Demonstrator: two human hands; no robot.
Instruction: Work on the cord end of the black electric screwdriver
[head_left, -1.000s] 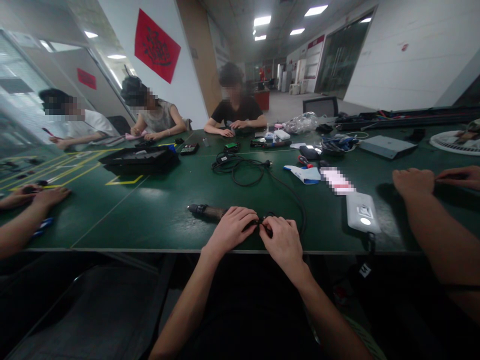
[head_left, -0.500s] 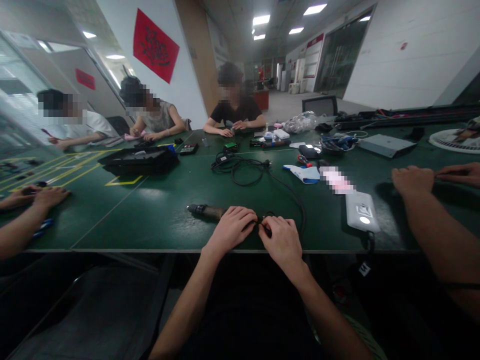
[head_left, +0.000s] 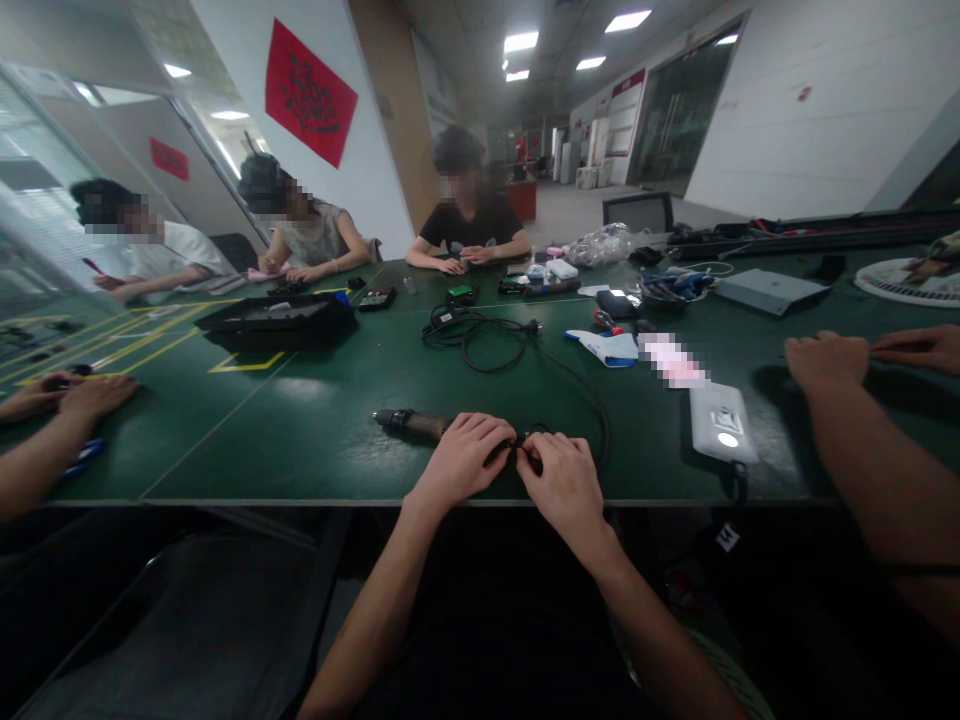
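An electric screwdriver [head_left: 411, 423] with a dark tip and a brownish body lies on the green table near its front edge, tip toward the left. My left hand [head_left: 471, 455] is closed over its rear end and hides that part. Close beside it, my right hand [head_left: 562, 478] is closed, thumb and fingers pinching the dark end of a black cable [head_left: 602, 415]. Both sets of fingertips almost meet at the screwdriver's back end. Whether cable and screwdriver are joined there is hidden by my fingers.
A coiled black cord [head_left: 491, 340] lies ahead, with a black tray [head_left: 277, 322] to its left. On the right are a blue-white packet [head_left: 606, 348], a red screwdriver [head_left: 606, 321] and a white power bank [head_left: 721, 425]. Co-workers' hands [head_left: 829, 360] rest at both sides; several people sit opposite.
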